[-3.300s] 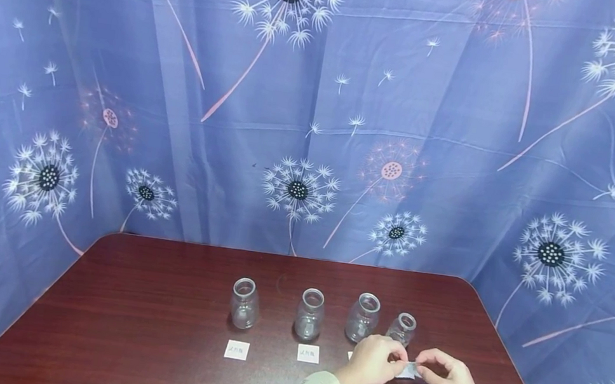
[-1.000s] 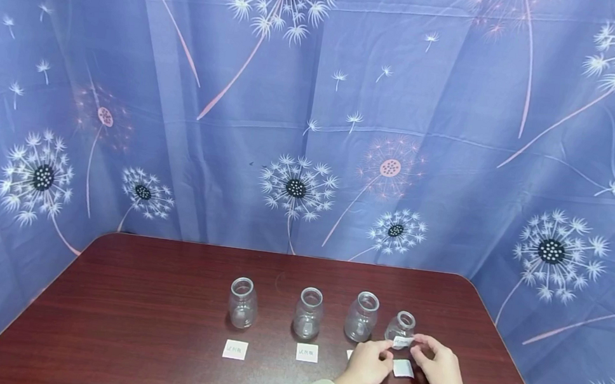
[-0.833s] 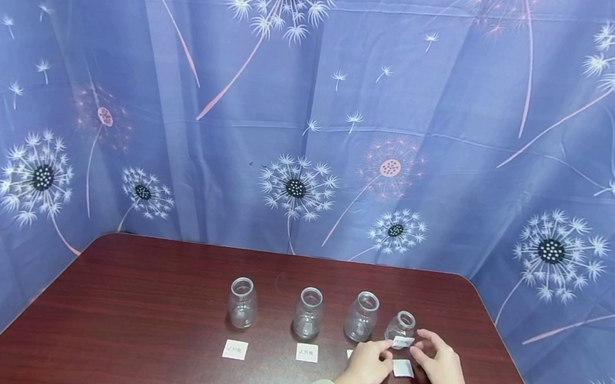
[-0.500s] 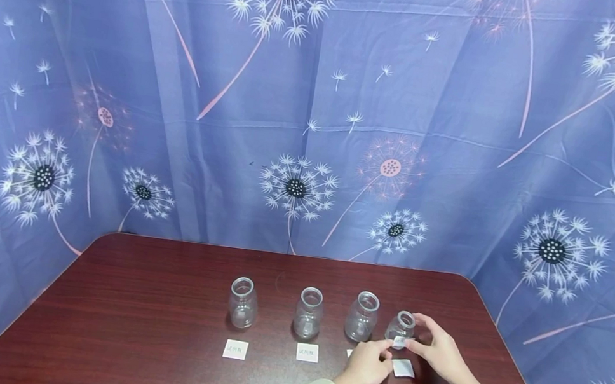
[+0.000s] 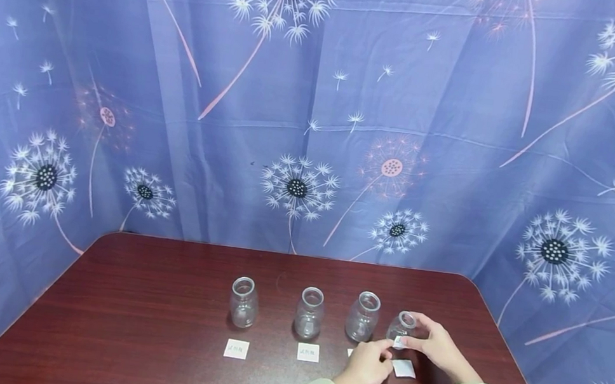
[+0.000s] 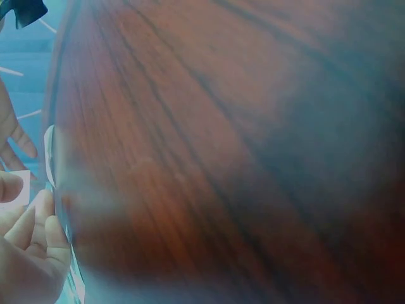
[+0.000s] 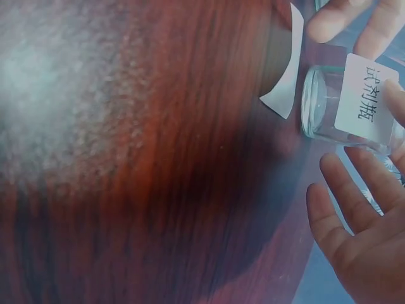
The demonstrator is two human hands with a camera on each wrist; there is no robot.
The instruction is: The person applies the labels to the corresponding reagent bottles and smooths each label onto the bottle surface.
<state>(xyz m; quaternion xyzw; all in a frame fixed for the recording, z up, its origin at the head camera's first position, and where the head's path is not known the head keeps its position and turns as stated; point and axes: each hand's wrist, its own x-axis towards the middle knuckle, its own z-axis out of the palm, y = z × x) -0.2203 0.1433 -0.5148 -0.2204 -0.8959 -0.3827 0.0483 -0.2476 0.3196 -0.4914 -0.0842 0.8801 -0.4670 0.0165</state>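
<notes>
A small clear glass jar [image 5: 395,329] stands at the right end of a row of jars. A white handwritten label [image 7: 361,104] lies against its side. My right hand [image 5: 438,349] holds this jar, its thumb on the label and a finger behind the glass; its other fingers spread out in the right wrist view. Beside the jar's left side is my left hand [image 5: 367,363]. Its index fingertip touches the label's left edge, and the fingers below are partly bent. A white piece of paper [image 5: 403,368] lies on the table between the hands.
Three taller glass jars, left [image 5: 244,306], middle [image 5: 309,316] and right [image 5: 363,318], stand along the dark red table [image 5: 156,301]. White labels lie before the left [image 5: 236,349] and middle [image 5: 308,353] ones; another is mostly covered by my left hand. A flowered blue curtain [image 5: 219,162] surrounds the table.
The right hand lifted the label off the paper, with the left hand at its other end, and brought it to the small jar. It then let go and moved round the jar, thumb pressing the label.
</notes>
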